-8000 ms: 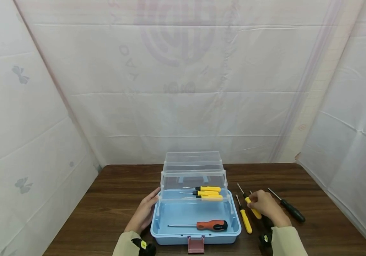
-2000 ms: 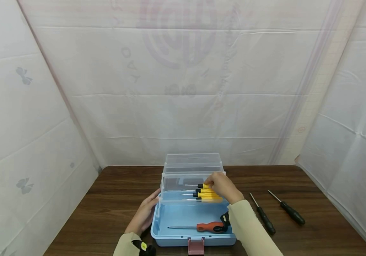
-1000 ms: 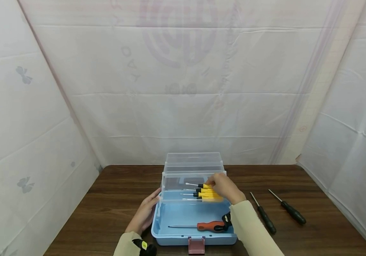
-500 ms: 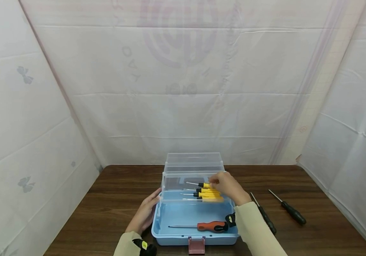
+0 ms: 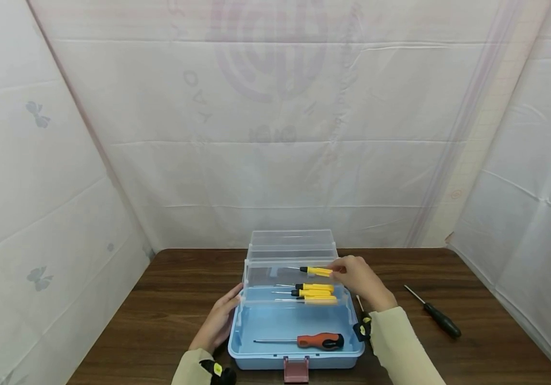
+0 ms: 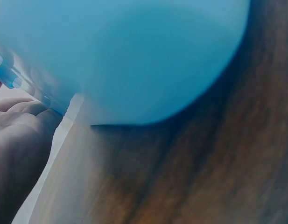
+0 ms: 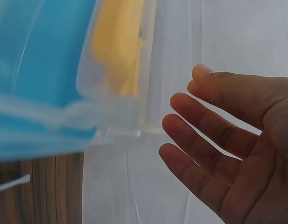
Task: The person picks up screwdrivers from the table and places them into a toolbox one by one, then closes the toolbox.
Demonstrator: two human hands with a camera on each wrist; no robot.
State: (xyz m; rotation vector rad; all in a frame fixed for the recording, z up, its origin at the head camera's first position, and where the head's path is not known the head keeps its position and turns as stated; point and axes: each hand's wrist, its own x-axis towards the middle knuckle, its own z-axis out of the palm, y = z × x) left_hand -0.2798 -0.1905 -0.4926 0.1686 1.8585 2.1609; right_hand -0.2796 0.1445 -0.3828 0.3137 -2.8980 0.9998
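– Holding anything in your right hand [image 5: 363,280]?

– Nothing I can see – my thumb and index tips sit close together, the other fingers loosely spread, right beside the rearmost yellow screwdriver [image 5: 318,271], which slants at the back of the clear tray [image 5: 258,275]

– And your left hand [image 5: 217,318]?

– Its straight fingers touch the side of the blue box [image 5: 270,318]

– Where are the other tools?

– Three more yellow screwdrivers [image 5: 314,293] lie in the tray, the orange screwdriver [image 5: 320,340] in the box, a black screwdriver [image 5: 441,320] on my right on the table [image 5: 174,299]; another blade [image 5: 359,303] shows beside the box, partly hidden by my wrist
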